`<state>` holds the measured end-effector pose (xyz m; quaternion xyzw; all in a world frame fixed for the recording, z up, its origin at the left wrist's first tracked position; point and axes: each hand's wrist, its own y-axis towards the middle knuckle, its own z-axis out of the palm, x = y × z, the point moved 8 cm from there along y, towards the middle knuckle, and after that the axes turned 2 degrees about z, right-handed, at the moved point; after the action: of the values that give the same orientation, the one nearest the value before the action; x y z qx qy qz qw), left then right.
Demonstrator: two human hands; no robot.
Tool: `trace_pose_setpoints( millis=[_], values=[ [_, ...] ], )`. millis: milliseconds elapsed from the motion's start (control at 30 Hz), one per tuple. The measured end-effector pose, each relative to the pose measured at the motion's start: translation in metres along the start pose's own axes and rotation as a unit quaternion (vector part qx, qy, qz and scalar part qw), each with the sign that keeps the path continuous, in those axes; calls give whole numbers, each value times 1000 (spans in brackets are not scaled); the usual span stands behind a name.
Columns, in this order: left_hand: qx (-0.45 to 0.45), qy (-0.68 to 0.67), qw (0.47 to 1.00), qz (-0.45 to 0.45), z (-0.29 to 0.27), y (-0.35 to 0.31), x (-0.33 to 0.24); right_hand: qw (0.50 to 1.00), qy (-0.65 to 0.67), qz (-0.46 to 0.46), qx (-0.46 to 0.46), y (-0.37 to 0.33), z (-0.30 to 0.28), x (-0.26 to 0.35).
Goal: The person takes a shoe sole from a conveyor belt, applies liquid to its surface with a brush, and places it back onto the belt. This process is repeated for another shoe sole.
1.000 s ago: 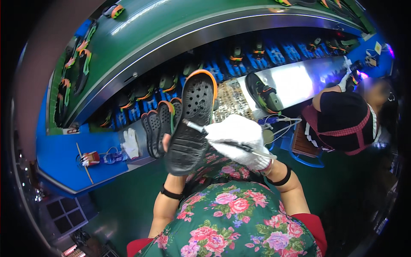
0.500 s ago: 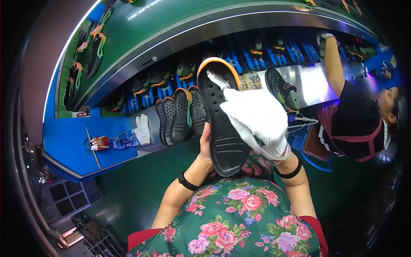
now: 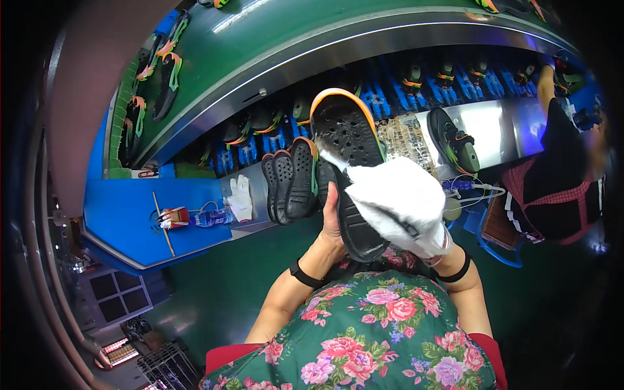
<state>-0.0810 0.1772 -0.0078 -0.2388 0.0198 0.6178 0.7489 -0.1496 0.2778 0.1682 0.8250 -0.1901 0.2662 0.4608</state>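
Observation:
My left hand (image 3: pixel 331 218), bare, grips the left edge of a black shoe sole (image 3: pixel 348 133) with an orange rim at its far end. The sole is tilted up before my apron, its holed inner face toward me and shiny in places. Over its right side is my right hand (image 3: pixel 396 195) in a white knit glove, its fingers closed round a slender, pale-tipped, brush-like tool (image 3: pixel 334 159). That tip lies against the left edge of the sole. The glove hides most of the tool and part of the sole.
Several black soles (image 3: pixel 299 179) stand in a row left of my hands. On the blue table (image 3: pixel 123 208) lie a white glove (image 3: pixel 240 198), a plastic bottle (image 3: pixel 211 218) and a thin stick (image 3: pixel 164 224). A shoe (image 3: pixel 452 140) rests on the metal ledge; a co-worker (image 3: pixel 552 169) reaches toward the conveyor at right.
The tool's tip has come down from the upper middle of the sole to its left edge. The view has shifted, and the co-worker's arm now reaches farther right.

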Motion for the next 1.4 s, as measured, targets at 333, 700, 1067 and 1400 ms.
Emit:
trace_pose_setpoints(
  millis=[333,700,1067,1400],
  values=[
    [-1,100,993,58,16,16,-30,999,36,14,11,-6,12,-4],
    [133,-35,986,94,43,31,-45,990,99,103,-15,-19,25,-15],
    [158,-81,978,107,47,41,-63,984,153,94,-7,-29,34,-11],
    [280,-102,951,80,57,47,-67,987,155,40,26,-24,25,2]
  ],
)
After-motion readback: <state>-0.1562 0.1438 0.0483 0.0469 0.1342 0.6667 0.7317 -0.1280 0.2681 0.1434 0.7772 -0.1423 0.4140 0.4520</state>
